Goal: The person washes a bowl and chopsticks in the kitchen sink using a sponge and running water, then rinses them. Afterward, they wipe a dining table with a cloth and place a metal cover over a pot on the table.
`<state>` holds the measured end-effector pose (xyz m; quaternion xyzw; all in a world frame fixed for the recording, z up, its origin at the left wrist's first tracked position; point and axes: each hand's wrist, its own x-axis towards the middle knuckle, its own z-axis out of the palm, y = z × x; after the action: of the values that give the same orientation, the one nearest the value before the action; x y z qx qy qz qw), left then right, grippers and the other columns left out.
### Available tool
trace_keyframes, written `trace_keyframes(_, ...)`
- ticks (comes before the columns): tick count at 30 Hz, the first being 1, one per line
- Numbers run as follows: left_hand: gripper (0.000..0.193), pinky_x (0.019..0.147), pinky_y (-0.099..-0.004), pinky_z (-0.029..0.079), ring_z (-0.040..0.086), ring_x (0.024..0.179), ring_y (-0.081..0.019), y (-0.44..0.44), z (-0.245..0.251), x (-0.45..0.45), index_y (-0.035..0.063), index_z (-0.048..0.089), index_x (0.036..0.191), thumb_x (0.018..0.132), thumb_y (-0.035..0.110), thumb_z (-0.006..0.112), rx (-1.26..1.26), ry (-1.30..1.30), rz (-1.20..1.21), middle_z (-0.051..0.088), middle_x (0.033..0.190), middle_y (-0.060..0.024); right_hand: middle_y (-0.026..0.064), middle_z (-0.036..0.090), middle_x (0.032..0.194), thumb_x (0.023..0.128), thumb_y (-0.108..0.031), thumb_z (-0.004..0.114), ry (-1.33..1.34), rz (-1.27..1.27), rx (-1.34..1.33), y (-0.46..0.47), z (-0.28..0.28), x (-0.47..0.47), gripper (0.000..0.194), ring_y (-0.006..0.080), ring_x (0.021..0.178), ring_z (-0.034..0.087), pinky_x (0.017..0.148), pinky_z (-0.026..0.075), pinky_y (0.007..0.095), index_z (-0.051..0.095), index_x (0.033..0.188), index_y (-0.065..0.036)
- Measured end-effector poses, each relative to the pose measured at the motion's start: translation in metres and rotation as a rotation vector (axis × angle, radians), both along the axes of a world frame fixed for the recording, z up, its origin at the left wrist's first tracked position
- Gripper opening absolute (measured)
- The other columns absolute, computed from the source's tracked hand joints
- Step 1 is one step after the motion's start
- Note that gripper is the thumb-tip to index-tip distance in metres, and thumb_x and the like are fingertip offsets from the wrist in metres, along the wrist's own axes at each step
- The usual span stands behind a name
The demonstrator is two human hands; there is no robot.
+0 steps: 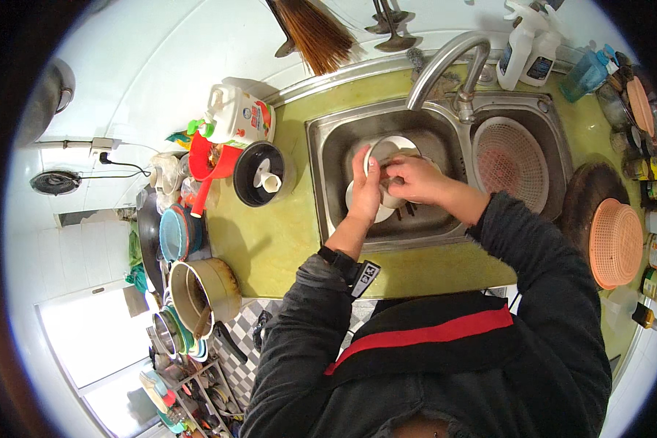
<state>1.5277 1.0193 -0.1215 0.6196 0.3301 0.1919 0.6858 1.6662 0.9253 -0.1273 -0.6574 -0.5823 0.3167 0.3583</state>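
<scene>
Over the left basin of a steel double sink (328,159), my left hand (366,189) grips a white bowl (395,144) by its side, the bowl tilted up. My right hand (416,178) reaches in from the right, its fingers curled against the bowl. Something small and dark shows under those fingers; whether it is a scrubber I cannot tell. Below the hands, more white dishes (384,214) lie in the basin, partly covered. Dark sticks, perhaps chopsticks (408,210), rest beside them on the basin floor.
A curved faucet (443,63) arches over the sink's back edge. The right basin holds a white colander (512,164). Left on the green counter (284,246) stand a dark pot (246,186), a red ladle (201,194) and a detergent jug (241,117). An orange basket (616,243) sits far right.
</scene>
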Motion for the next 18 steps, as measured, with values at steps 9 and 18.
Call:
trace_keyframes(9,0.046,0.07,-0.0441,0.061,0.062,0.11,-0.0272,-0.007,0.025,0.009,0.0276,0.028,0.145,0.104,0.047,0.038,-0.293,0.108,0.148,0.053,0.133,-0.0102,0.0024,0.061,0.105,0.079,-0.021,0.063,-0.868,0.129,0.164,0.009,0.016,0.019,0.017,0.0284,0.112,0.055,0.091,0.047,0.0436,0.071,0.093,-0.017)
trace_keyframes(18,0.044,0.08,-0.0502,0.054,0.056,0.111,-0.0342,0.029,-0.017,0.002,0.0226,0.031,0.139,0.103,0.043,0.044,0.03,0.351,0.061,0.045,0.134,-0.0171,0.0091,0.059,0.108,0.074,-0.023,0.068,-0.668,-0.01,0.27,-0.017,0.002,-0.022,0.025,0.0301,0.107,0.054,0.094,0.043,0.0471,0.065,0.096,-0.015)
